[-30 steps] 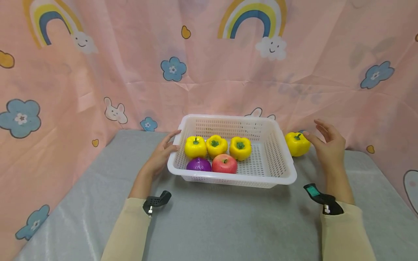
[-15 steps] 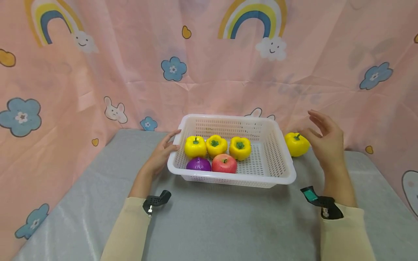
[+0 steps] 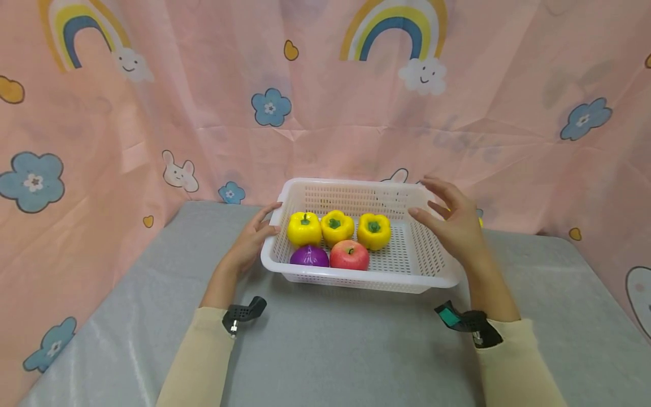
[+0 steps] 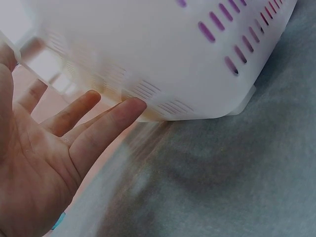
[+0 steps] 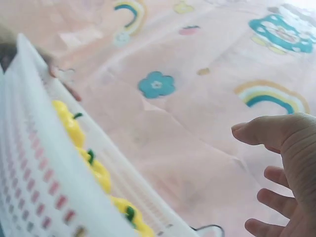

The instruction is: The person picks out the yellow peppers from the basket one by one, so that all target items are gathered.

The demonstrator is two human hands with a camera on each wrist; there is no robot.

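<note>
A white perforated plastic basket (image 3: 356, 278) stands on the table. Inside it are yellow bell peppers, at left (image 3: 304, 229), in the middle (image 3: 338, 227) and at right (image 3: 373, 230), with a red apple (image 3: 350, 255) and a glossy purple round vegetable or fruit (image 3: 309, 256) in front. My left hand (image 3: 249, 244) touches the basket's left rim; in the left wrist view its visible fingers (image 4: 101, 136) lie fairly straight against the outer wall. My right hand (image 3: 455, 225) is over the basket's right side, fingers spread and holding nothing. Another yellow bell pepper (image 3: 481, 222) is almost hidden behind it.
A grey cloth (image 3: 356, 345) covers the table. Behind it hangs a pink curtain (image 3: 325, 135) printed with rainbows, flowers and rabbits. A black camera mount is on the left wrist (image 3: 245, 312) and another on the right wrist (image 3: 468, 322).
My right hand rises from beside the outer yellow bell pepper and moves left over the basket's right side, leaving that pepper on the table. The left hand and the basket's contents stay put.
</note>
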